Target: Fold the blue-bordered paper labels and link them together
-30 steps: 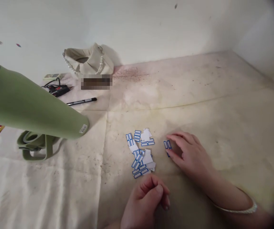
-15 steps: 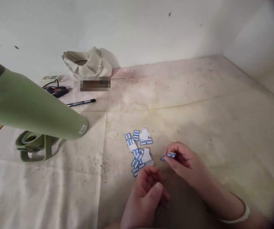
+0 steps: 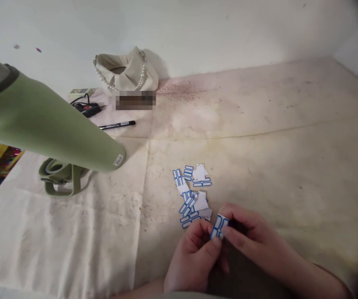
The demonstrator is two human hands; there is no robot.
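A small sheet of blue-bordered white sticker labels (image 3: pixel 219 225) is held up between both hands at the lower middle. My left hand (image 3: pixel 193 255) pinches its lower edge between thumb and fingers. From the other side, my right hand (image 3: pixel 250 232) grips the sheet near its right edge. Just beyond my left hand lies a loose pile of similar label pieces (image 3: pixel 189 203), some with blue frames up, others showing plain white. Farther back, a smaller group of label pieces (image 3: pixel 202 182) rests on the cloth.
A tall green bottle (image 3: pixel 57 124) stands at left, with a green strapped lid (image 3: pixel 60 176) beside it. Behind are a black pen (image 3: pixel 118 125), a black corded item (image 3: pixel 88 109), and a cream handbag (image 3: pixel 126 72) against the wall. A wrinkled cream cloth (image 3: pixel 104 232) covers the table.
My right hand has brought the label sheet down to my left hand, which has closed on it. The camera view has shifted, so the table items appear farther right and slightly higher.
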